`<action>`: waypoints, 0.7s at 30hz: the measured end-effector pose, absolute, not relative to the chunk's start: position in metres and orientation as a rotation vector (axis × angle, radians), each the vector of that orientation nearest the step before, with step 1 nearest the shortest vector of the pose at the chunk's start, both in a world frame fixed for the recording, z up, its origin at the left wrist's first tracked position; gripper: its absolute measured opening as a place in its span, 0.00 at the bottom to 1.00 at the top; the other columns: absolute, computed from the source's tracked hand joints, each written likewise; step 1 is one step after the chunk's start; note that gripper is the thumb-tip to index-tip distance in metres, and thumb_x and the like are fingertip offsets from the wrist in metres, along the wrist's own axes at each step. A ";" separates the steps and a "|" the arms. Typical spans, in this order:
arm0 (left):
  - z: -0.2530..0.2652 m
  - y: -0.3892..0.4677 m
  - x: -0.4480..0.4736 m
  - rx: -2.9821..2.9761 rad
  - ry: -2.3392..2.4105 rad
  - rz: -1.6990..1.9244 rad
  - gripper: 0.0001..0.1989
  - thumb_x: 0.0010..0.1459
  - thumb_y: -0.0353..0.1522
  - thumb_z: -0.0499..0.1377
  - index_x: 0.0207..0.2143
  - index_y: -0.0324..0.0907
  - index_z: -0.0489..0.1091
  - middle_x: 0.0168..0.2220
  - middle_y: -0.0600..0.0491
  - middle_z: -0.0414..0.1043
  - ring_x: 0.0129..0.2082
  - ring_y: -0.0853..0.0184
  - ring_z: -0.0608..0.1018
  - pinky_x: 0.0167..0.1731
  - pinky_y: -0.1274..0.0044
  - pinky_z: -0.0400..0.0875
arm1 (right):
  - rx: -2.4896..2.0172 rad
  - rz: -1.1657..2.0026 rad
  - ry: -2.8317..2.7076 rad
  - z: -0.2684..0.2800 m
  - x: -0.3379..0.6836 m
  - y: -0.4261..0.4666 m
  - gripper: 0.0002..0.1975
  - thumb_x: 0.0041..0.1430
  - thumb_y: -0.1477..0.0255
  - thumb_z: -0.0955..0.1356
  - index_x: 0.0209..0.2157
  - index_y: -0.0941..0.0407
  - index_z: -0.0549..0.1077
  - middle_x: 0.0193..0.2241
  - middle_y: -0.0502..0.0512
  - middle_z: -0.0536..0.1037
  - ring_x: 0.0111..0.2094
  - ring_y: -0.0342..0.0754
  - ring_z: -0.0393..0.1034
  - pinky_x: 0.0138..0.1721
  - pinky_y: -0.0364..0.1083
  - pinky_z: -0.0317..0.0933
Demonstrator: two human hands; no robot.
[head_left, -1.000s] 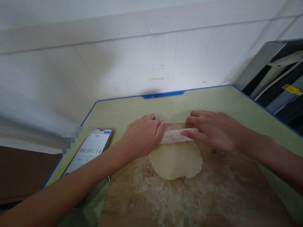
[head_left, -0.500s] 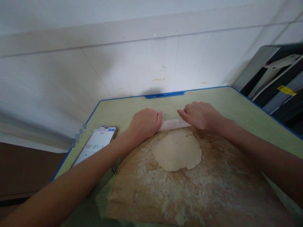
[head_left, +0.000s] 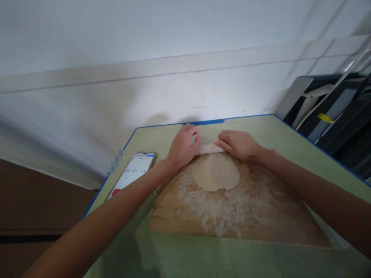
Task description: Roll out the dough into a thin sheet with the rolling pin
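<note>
A flour-dusted rolling pin [head_left: 209, 149] lies crosswise at the far edge of a flat, roughly round sheet of dough [head_left: 216, 173]. My left hand [head_left: 184, 146] is curled over the pin's left end, with a small gap showing between thumb and fingers. On the other end, my right hand [head_left: 239, 144] is closed, its thumb stretched along the pin. Both ends of the pin are hidden under the hands. Beneath the dough is a wooden board [head_left: 174, 220] with flour smeared across its middle.
A phone [head_left: 135, 168] showing a running timer lies left of the board, partly behind my left forearm. The green table [head_left: 252, 123] has a blue rim and stands against a white wall [head_left: 162, 96]. Dark and grey flat items [head_left: 315, 104] lean at the right.
The camera view has tilted up and shifted, so more of the board's near edge shows. My left hand's grip has loosened slightly, opening a gap by the thumb. Both hands stay at the pin.
</note>
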State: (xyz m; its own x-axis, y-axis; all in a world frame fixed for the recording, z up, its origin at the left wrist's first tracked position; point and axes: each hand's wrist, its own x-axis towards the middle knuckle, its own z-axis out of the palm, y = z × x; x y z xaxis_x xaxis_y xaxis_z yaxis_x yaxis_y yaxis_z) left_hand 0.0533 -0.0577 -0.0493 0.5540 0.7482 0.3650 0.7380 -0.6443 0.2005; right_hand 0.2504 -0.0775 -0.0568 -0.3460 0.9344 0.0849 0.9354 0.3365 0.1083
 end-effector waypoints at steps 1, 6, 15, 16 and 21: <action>-0.047 -0.070 0.051 2.760 1.276 0.709 0.14 0.62 0.31 0.45 0.40 0.36 0.68 0.42 0.46 0.71 0.43 0.65 0.71 0.45 0.75 0.64 | -1.718 -0.229 -2.612 -0.057 0.252 -0.080 0.23 0.66 0.58 0.52 0.37 0.57 0.71 0.39 0.59 0.76 0.40 0.51 0.70 0.34 0.46 0.56; -0.046 -0.124 0.046 2.641 1.153 0.457 0.19 0.63 0.39 0.47 0.48 0.34 0.65 0.48 0.42 0.68 0.49 0.58 0.69 0.50 0.66 0.63 | -1.636 -0.293 -2.671 -0.056 0.253 -0.088 0.17 0.65 0.60 0.57 0.38 0.58 0.69 0.39 0.60 0.76 0.41 0.51 0.70 0.38 0.46 0.55; -0.045 -0.096 0.060 2.318 1.338 0.239 0.16 0.57 0.40 0.52 0.23 0.39 0.67 0.25 0.51 0.70 0.28 0.65 0.72 0.26 0.77 0.63 | -2.018 -0.340 -2.281 -0.042 0.259 -0.121 0.19 0.67 0.60 0.52 0.41 0.58 0.65 0.39 0.62 0.77 0.35 0.54 0.74 0.25 0.46 0.52; -0.044 -0.091 0.062 2.269 1.354 0.225 0.15 0.55 0.39 0.53 0.21 0.39 0.66 0.22 0.53 0.68 0.25 0.67 0.71 0.23 0.78 0.60 | -2.036 -0.341 -2.254 -0.042 0.263 -0.126 0.19 0.67 0.60 0.52 0.41 0.57 0.65 0.38 0.61 0.77 0.35 0.54 0.74 0.25 0.46 0.52; -0.039 -0.076 0.066 2.074 1.342 0.230 0.15 0.50 0.37 0.57 0.15 0.40 0.62 0.14 0.57 0.59 0.18 0.70 0.66 0.18 0.78 0.53 | -2.097 -0.338 -2.118 -0.057 0.279 -0.146 0.18 0.67 0.61 0.50 0.38 0.56 0.64 0.36 0.59 0.77 0.33 0.52 0.74 0.25 0.47 0.52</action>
State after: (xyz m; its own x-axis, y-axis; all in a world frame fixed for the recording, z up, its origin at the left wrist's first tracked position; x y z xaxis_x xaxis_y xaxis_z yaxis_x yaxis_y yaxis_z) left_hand 0.0665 -0.0757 -0.0390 0.4608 0.8662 -0.1932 0.7524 -0.2658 0.6026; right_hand 0.2791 -0.1465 -0.0570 -0.0173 0.9662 0.2571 0.9982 0.0021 0.0592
